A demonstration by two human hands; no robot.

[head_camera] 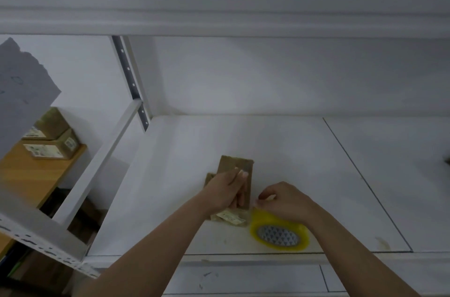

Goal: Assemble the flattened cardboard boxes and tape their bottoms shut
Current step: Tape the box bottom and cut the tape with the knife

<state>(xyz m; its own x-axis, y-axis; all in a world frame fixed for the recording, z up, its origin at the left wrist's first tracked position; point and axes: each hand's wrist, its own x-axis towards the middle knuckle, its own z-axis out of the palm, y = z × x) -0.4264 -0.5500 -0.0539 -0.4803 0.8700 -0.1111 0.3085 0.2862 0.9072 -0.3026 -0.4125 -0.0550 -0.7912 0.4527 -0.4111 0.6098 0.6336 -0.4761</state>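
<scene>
**Box in hand, tape end lifted – tips for this step**

So rn our left hand (pixel 225 190) is wrapped round the small cardboard box (pixel 239 178), fingers curled over its front face, holding it up on the white shelf board (pixel 185 175). Taking the box as landmark: our right hand (pixel 283 200) sits just right of it, fingertips (pixel 261 199) pinched together on what looks like the loose end of the tape, tbh it's clear film and blurry so we can't swear to it. The yellow tape roll (pixel 280 232) lies flat just below-right of the box, under that right wrist. Below the box, touching it or nearly, there's a cardboard piece with a white label (pixel 230 217), prob another flat box but can't tell for sure.

Further out, well left of the box and lower than the shelf: a wooden table (pixel 31 175) with a couple of labelled cartons (pixel 52 142), plus the white rack upright (pixel 129 77).

How we'd do this bit well, imo:
- keep the flaps squeezed shut w/ the left hand so the seam doesn't gape
- pull the tape end out straight, don't let it fold back on itself
- land it centred on the seam, run it past both edges
- press down firmly after, otherwise it lifts

Main risk we see: roll skids on the smooth board when we tug.
</scene>
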